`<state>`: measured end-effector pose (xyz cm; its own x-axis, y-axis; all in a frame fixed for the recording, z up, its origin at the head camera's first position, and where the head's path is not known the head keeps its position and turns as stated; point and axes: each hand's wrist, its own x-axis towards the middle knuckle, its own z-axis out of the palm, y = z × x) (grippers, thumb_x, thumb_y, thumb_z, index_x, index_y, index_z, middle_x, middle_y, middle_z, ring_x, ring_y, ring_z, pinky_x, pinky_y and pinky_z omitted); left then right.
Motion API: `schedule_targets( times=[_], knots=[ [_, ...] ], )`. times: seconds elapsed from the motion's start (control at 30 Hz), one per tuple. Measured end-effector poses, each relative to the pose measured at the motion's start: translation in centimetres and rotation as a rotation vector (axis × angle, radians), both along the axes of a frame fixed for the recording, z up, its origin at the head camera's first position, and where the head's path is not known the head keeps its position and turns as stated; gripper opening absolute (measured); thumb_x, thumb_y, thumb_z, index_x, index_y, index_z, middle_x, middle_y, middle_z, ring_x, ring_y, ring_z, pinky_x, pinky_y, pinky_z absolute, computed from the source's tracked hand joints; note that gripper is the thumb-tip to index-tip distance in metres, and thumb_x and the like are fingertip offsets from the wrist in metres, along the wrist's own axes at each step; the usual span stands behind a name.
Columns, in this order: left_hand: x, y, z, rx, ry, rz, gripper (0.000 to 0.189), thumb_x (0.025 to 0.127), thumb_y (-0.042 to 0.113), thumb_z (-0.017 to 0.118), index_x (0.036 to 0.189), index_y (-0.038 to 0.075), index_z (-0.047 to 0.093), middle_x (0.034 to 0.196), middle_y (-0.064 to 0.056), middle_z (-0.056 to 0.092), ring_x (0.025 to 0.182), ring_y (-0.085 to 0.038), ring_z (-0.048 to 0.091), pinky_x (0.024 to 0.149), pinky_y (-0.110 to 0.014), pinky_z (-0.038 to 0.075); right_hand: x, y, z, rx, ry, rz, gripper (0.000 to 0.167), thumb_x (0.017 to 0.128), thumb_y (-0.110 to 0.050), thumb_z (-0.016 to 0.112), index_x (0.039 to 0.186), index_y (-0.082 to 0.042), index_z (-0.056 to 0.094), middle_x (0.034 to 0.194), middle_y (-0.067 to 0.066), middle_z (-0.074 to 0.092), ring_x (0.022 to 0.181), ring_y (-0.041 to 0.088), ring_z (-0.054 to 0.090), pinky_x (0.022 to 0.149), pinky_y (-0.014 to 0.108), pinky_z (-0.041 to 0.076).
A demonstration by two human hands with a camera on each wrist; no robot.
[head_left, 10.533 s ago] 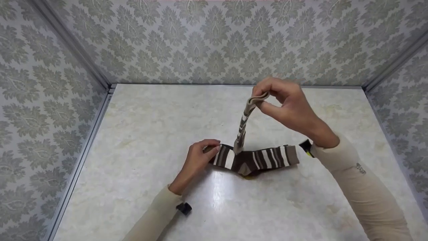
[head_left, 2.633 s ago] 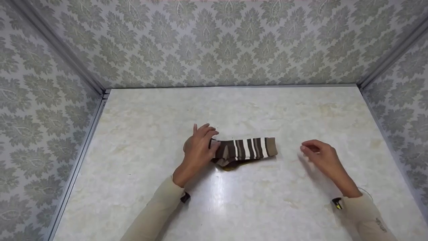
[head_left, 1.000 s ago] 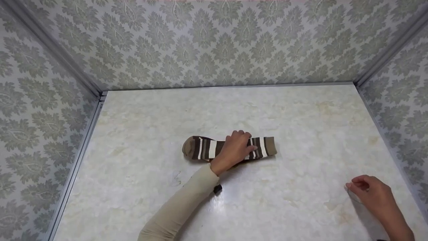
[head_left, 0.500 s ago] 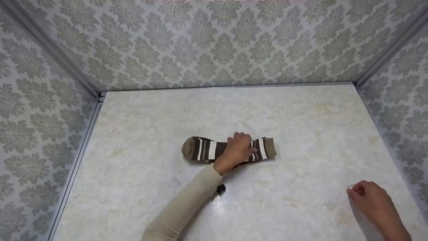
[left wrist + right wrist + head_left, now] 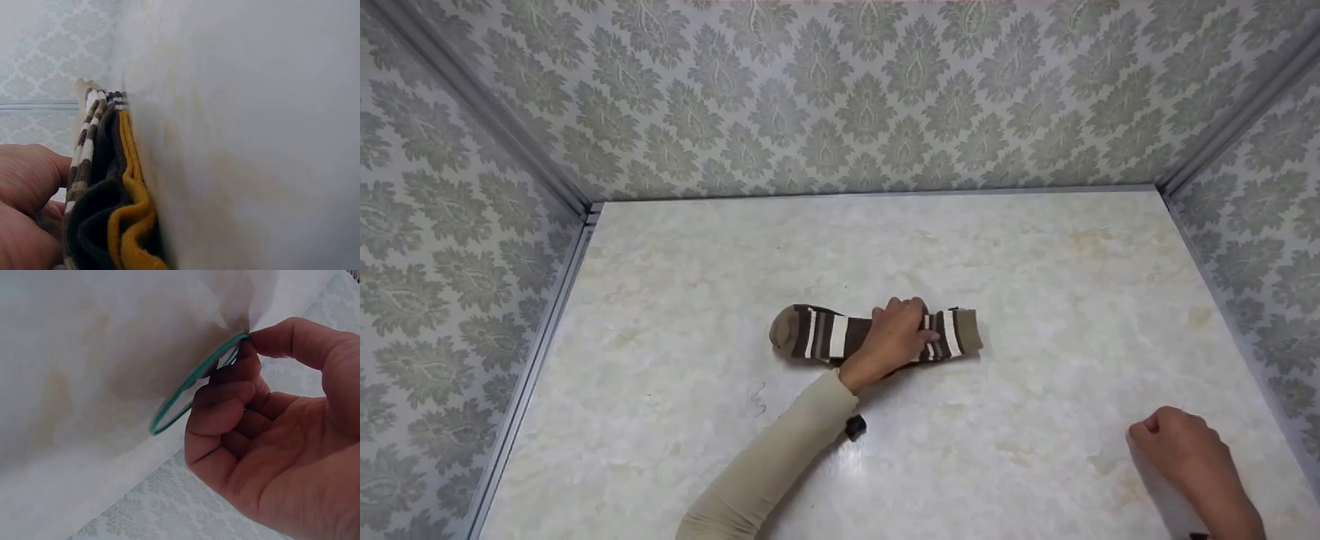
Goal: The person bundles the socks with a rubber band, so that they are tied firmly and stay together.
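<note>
A stack of striped socks (image 5: 840, 337) in brown, white and tan lies across the middle of the table, toe end to the left and tan cuff to the right. My left hand (image 5: 896, 334) is over its middle and grips it, fingers bent at the far edge and thumb on the stripes. The left wrist view shows the layers side-on: striped socks (image 5: 84, 152) outermost, then black, then a mustard-yellow sock (image 5: 132, 169) against the table. At the right front, my right hand (image 5: 270, 422) pinches a thin green rubber band (image 5: 194, 379) between thumb and fingertips.
A thin, squiggly dark line (image 5: 757, 399) lies on the marbled white table (image 5: 660, 262), left of the left sleeve. Patterned wall panels (image 5: 847, 97) enclose the table at the back and both sides.
The earlier raised sock now lies on the stack. My left hand has moved right from the toe end to the middle. The right hand has withdrawn to the right front and turned slightly.
</note>
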<state>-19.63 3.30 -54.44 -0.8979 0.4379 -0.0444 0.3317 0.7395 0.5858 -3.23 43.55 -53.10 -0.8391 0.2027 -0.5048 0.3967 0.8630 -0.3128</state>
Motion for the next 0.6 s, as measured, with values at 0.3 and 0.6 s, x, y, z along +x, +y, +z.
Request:
schedule_targets(
  times=[0.3, 0.6],
  knots=[
    [-0.2, -0.2, 0.2, 0.001, -0.021, 0.012, 0.029, 0.102, 0.032, 0.082, 0.094, 0.010, 0.065, 0.092, -0.004, 0.067, 0.097, -0.026, 0.057, 0.093, -0.047, 0.043, -0.5, -0.6, -0.3, -0.139, 0.277, -0.153, 0.020, 0.101, -0.020, 0.065, 0.096, -0.003, 0.073, 0.088, 0.005, 0.076, 0.076, 0.016, 0.063, 0.064, 0.030, 0.049],
    [-0.2, -0.2, -0.2, -0.001, -0.009, 0.010, 0.029, 0.103, 0.034, 0.080, 0.110, 0.008, 0.069, 0.102, -0.007, 0.074, 0.104, -0.029, 0.062, 0.096, -0.049, 0.045, -0.5, -0.3, -1.1, -1.180, 0.443, -0.371, 0.021, 0.116, -0.005, 0.055, 0.105, 0.007, 0.069, 0.097, 0.011, 0.077, 0.087, 0.021, 0.079, 0.077, 0.032, 0.065]
  ],
)
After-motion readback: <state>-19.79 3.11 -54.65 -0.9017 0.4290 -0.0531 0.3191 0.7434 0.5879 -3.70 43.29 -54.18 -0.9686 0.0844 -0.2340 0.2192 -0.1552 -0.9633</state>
